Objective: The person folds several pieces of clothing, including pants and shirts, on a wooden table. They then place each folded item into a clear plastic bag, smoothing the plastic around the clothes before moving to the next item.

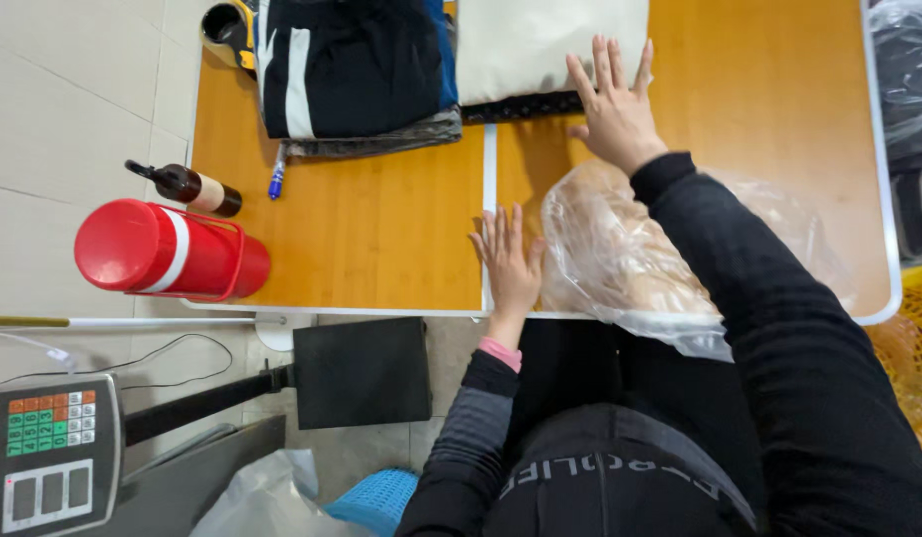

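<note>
My left hand point(509, 261) lies flat with fingers apart on the orange wooden table point(371, 229), its edge touching a clear plastic bag point(620, 259) with something pale inside. The bag rests at the table's near edge, partly under my right forearm. My right hand point(614, 104) is spread flat farther back, fingertips on a folded cream cloth point(541, 40) with a dark trim. Neither hand holds anything.
Folded dark garments point(352, 65) sit at the back left, with a blue pen point(277, 174), a small brown bottle point(187, 186), a red flask point(168, 251) and a tape roll point(222, 28). A weighing scale point(48, 452), a blue basket point(376, 497) and a yellow basket point(909, 358) stand around.
</note>
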